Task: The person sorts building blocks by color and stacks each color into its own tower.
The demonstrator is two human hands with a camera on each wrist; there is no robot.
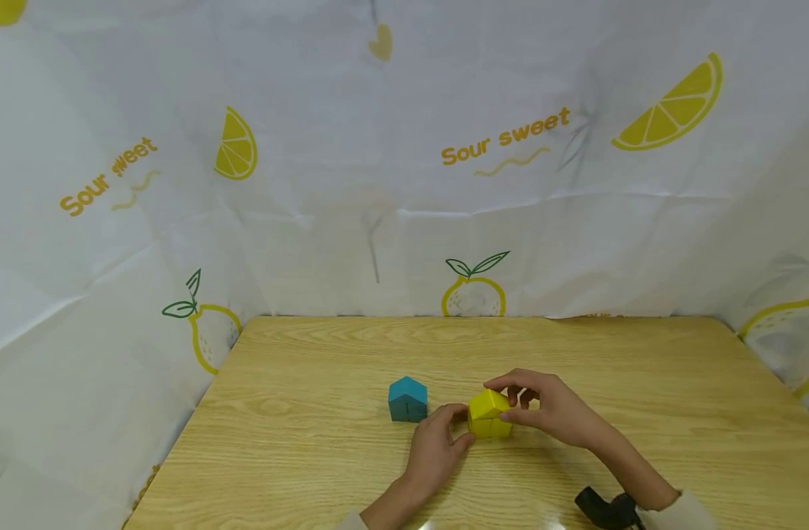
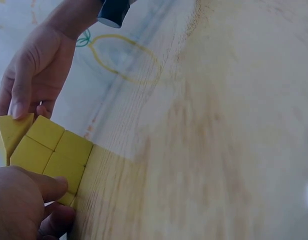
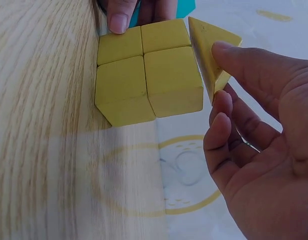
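Several yellow cubes [image 3: 147, 75] stand pressed together as a block on the wooden table. My left hand [image 1: 433, 447] grips the left side of that block, its thumb [image 2: 54, 189] on the front face and its fingers curled round the side. A yellow triangular prism [image 3: 209, 47] is pinched between the thumb and fingers of my right hand [image 1: 555, 408]. The prism lies along the top of the cubes, with a narrow gap showing in the right wrist view. To the left stands a teal house-shaped stack [image 1: 407, 401] with a peaked top.
The wooden table [image 1: 298, 456] runs back to a white cloth [image 1: 338, 243] printed with lemons and lettering, which also hangs along both sides. A black device [image 1: 606, 508] is worn at the right wrist.
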